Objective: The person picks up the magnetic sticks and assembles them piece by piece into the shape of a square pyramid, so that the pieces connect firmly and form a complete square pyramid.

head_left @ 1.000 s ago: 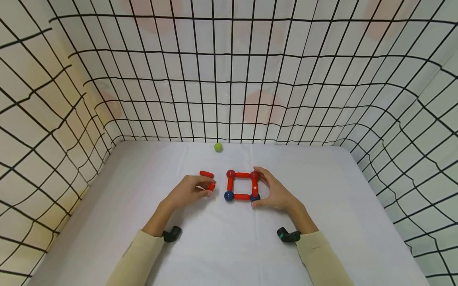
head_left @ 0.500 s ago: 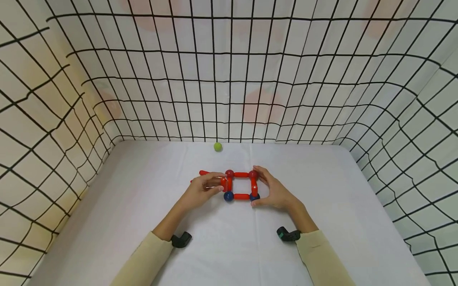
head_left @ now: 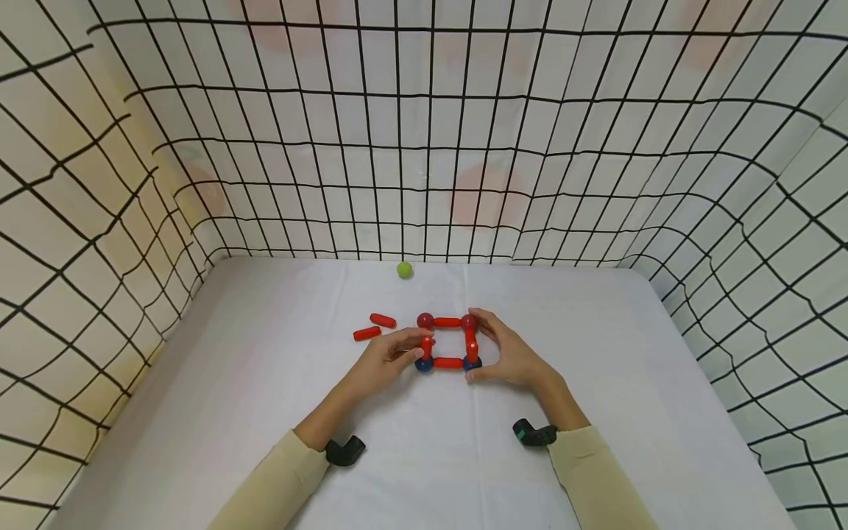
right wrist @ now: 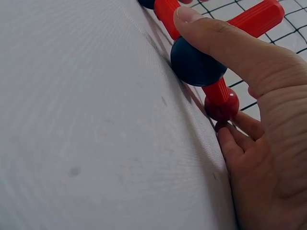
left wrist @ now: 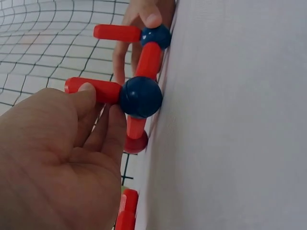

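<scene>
On the table is a square of red magnetic rods (head_left: 448, 363) joined by balls. Its far corners are red balls (head_left: 425, 320); the near ones are blue balls (left wrist: 140, 97). My left hand (head_left: 380, 364) pinches a short red rod (left wrist: 109, 91) upright on the near-left blue ball, touching it. Another red rod (right wrist: 259, 18) stands up from the near-right blue ball (right wrist: 196, 62). With my right hand (head_left: 506, 353) I hold the square's right side, thumb at that blue ball and fingers at the far-right red ball (right wrist: 223, 105). The left hand partly hides the square's left rod.
Two loose red rods (head_left: 367, 333) lie left of the square, beyond my left hand. A small green ball (head_left: 404, 270) sits at the table's back edge. Black grid netting (head_left: 424, 147) over pale cloth encloses the back and sides of the white table (head_left: 424, 456).
My left hand has moved right with the red rod, from beside the loose rods to the near-left blue ball. Both loose rods now show. My right hand has stayed in place.
</scene>
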Tool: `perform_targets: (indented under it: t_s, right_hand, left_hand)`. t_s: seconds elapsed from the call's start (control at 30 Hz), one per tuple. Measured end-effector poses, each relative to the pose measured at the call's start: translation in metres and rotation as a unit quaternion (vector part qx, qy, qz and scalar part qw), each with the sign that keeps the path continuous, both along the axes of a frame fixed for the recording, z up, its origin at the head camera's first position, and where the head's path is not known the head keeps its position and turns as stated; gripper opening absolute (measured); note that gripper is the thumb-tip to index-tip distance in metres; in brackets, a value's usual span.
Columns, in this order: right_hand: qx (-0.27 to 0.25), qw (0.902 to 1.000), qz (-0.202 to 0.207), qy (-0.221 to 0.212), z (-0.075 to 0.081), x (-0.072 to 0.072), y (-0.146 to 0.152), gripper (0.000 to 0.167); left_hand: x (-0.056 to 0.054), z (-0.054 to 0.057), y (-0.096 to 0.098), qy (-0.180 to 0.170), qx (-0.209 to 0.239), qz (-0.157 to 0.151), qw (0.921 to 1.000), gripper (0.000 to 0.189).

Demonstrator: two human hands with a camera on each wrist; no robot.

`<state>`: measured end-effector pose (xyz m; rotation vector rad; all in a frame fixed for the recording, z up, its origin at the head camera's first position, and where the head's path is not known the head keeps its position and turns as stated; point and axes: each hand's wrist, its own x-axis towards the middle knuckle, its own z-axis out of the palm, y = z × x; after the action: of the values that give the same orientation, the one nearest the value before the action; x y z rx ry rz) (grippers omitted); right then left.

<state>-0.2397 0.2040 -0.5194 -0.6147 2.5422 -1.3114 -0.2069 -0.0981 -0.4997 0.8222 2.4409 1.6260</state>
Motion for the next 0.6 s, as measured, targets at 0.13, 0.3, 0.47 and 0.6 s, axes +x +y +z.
perform_targets:
  t_s: [0.13,0.3,0.47,0.6]
  right_hand:
    - [-0.016,0.9999,-0.001,0.004,-0.0014,0.0,0.0007,0.117]
    - [-0.031,0.9994,0.008,0.012,-0.0036,-0.0005,0.0025,0.108]
    - [-0.027,0.9996,0.01,0.008,-0.0021,-0.0012,0.0039,0.095]
    - [-0.015,0.9999,0.007,0.0,-0.0006,-0.0013,0.0038,0.085]
  left_hand:
    - [0.0014,0.0002,0.0004,-0.005,-0.005,0.007,1.0,0.039]
    - [0.0023,-0.0002,-0.0014,-0.021,-0.002,-0.003,0.9998,0.045]
    - [0.0006,-0.0011,-0.0031,-0.027,-0.003,0.04,0.9989,0.038]
    - [-0.0009,-0.0019,-0.0055,-0.006,-0.026,0.081,0.9963,0.041]
